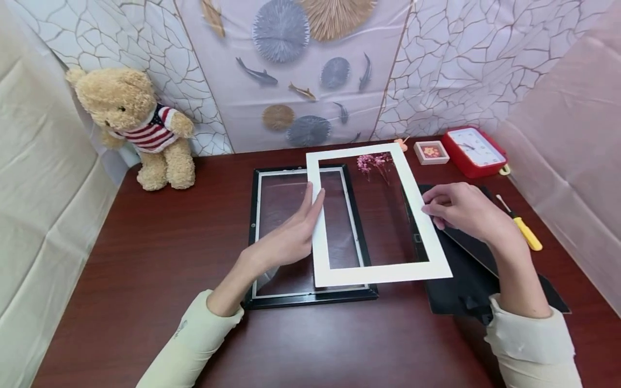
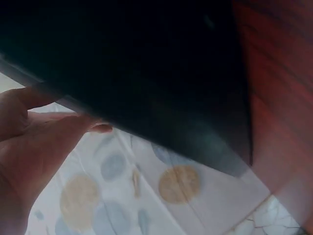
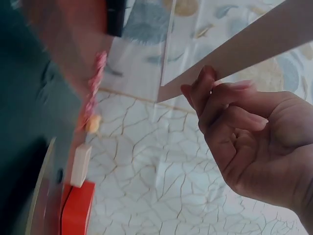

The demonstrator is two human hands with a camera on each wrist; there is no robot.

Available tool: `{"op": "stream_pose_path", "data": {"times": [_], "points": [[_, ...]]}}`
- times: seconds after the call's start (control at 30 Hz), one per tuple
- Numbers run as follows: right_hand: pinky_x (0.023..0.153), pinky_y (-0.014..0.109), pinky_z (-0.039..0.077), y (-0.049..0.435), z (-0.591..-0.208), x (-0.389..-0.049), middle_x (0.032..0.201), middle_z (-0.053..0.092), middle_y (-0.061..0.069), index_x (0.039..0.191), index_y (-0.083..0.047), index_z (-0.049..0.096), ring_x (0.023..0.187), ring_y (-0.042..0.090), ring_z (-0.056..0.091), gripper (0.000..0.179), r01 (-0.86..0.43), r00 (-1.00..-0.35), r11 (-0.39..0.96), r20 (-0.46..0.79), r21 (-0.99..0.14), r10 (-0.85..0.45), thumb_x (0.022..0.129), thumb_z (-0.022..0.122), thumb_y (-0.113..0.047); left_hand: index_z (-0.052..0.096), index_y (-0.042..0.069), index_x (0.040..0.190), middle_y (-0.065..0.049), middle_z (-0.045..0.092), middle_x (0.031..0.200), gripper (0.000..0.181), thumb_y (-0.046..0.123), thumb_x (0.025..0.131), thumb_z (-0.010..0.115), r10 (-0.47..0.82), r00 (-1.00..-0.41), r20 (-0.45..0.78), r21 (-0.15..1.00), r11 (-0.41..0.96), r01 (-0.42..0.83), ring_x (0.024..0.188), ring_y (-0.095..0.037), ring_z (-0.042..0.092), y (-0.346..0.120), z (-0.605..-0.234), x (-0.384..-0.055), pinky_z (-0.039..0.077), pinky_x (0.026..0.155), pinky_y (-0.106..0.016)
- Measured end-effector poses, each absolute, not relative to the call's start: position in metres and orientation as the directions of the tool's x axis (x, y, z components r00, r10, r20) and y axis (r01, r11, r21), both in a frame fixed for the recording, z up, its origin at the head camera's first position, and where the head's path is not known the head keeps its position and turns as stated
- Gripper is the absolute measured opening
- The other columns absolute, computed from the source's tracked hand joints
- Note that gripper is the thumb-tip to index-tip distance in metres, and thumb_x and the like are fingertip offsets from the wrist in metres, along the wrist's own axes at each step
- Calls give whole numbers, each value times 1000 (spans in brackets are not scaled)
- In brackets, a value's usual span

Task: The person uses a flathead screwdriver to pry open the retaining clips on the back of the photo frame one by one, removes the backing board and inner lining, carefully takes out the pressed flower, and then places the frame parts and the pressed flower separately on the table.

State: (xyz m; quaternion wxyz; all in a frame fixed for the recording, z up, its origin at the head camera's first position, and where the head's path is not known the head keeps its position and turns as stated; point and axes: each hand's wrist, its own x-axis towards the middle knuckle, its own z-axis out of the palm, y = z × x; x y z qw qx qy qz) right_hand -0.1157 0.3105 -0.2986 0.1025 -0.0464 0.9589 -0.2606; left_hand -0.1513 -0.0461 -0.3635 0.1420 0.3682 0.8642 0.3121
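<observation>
A white picture mat [image 1: 378, 273] is tilted over a black picture frame [image 1: 310, 297] that lies on the table. My right hand [image 1: 468, 210] pinches the mat's right edge between thumb and fingertips; the right wrist view shows the mat's pale strip [image 3: 244, 54] against the bent fingers. My left hand [image 1: 291, 231] rests against the mat's left edge, its fingers stretched upward. Shaded in the left wrist view, the same left hand [image 2: 44, 127] is beside the edge of a large dark surface [image 2: 137, 73].
Black boards [image 1: 451, 280] lie right of the frame, near a yellow-handled screwdriver [image 1: 528, 233]. Along the back are pink dried flowers [image 1: 374, 161], a small white box [image 1: 431, 153] and a red clock [image 1: 468, 156]. A teddy bear [image 1: 140, 129] sits at the back left.
</observation>
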Motion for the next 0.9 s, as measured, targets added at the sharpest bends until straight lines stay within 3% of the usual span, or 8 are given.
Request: {"op": "stream_pose_path", "data": {"times": [0.03,0.1,0.2,0.3,0.37,0.47,0.73,0.9], "points": [[67,27,45,313,-300,-114,70,65,0,126,11,67,68,17,57,31,-33,-975,862,-174,-506,-139,108,69,-13,-4,-6,173,-32,-25,177,85,-9,106,49,726,-687,-6,643,529,554,168,-41,15,-42,-365,-150,30,133,-50],[67,27,46,319,-301,-112,70,65,1,127,12,65,67,17,57,32,-26,-975,866,-180,-499,-132,107,69,-12,-6,-8,171,-34,-24,176,84,-6,108,49,717,-697,2,650,529,546,168,-43,14,-34,-367,-149,28,133,-49],[66,27,47,331,-303,-107,71,66,1,126,13,65,62,16,57,30,-22,-975,868,-180,-496,-128,107,69,-10,-8,-8,171,-36,-22,175,84,-3,110,50,707,-707,-20,656,543,524,166,-45,22,-22,-364,-148,40,127,-49],[66,26,48,345,-302,-101,72,66,2,126,13,64,61,15,58,28,-18,-977,869,-178,-494,-121,107,68,-8,-6,-9,171,-38,-18,175,85,-3,109,52,725,-685,-65,621,567,541,167,-45,17,-8,-357,-151,39,128,-47],[66,25,48,353,-302,-97,72,66,2,126,13,63,61,15,58,28,-12,-977,873,-182,-488,-115,107,67,-7,-3,-11,171,-43,-14,173,84,-3,109,53,750,-655,-87,573,576,583,167,-49,11,2,-352,-152,34,131,-48],[67,25,47,367,-301,-93,72,65,2,127,15,62,61,15,57,28,-7,-975,887,-195,-462,-110,108,66,-7,-3,-9,171,-46,-12,172,85,-1,108,54,764,-630,-142,501,604,620,167,-51,-3,20,-343,-155,15,137,-47],[60,28,47,406,-309,-84,73,64,3,123,18,59,59,14,55,27,32,-963,900,-254,-434,-89,107,64,-3,-11,5,175,-38,-14,177,88,8,112,51,746,-591,-307,448,661,602,169,-46,-10,68,-337,-157,7,139,-45],[59,28,48,423,-323,-77,74,64,4,119,18,59,59,13,54,22,31,-953,882,-280,-470,-116,107,62,-1,-9,9,176,-35,-7,179,85,16,114,48,725,-581,-369,395,688,608,170,-44,-7,84,-343,-150,1,139,-47]]}}
